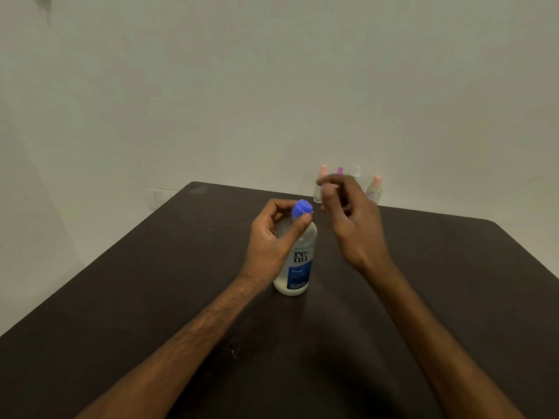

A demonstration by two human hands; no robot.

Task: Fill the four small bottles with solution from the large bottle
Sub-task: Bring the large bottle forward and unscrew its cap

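Note:
The large bottle [298, 261], white with a blue label and a blue cap [302, 207], stands upright in the middle of the dark table [151, 282]. My left hand [273, 237] grips its neck and shoulder, thumb just under the cap. My right hand [351, 219] hovers to the right of the cap, blurred, fingers loosely curled and holding nothing. Behind it, at the table's far edge, stand the small bottles: one with a pink cap [321, 182], one with a purple cap [340, 170], a clear one [357, 172], and a speckled one with a pink cap [374, 190]. My right hand partly hides them.
A plain pale wall [272, 86] rises right behind the table's far edge. A wall socket [158, 197] sits low on the wall at the left of the table's far corner.

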